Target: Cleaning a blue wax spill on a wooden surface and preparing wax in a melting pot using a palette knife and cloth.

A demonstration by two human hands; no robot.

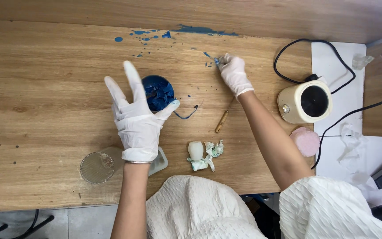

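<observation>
Left gloved hand point(136, 116): fingers spread, raised over the bowl of blue wax point(157, 92), mid-table point(45, 79). Right gloved hand point(234, 73): pinching a small blue-tipped tool point(212, 58) near the table's far edge, among blue spatters point(191, 30). Wax warmer point(305, 102) at the right edge.

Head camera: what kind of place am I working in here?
Probably a craft or hobby workbench: a wooden table splashed with blue drips, a small pot of blue material by the gloved left hand, and a corded cream melting pot.
</observation>
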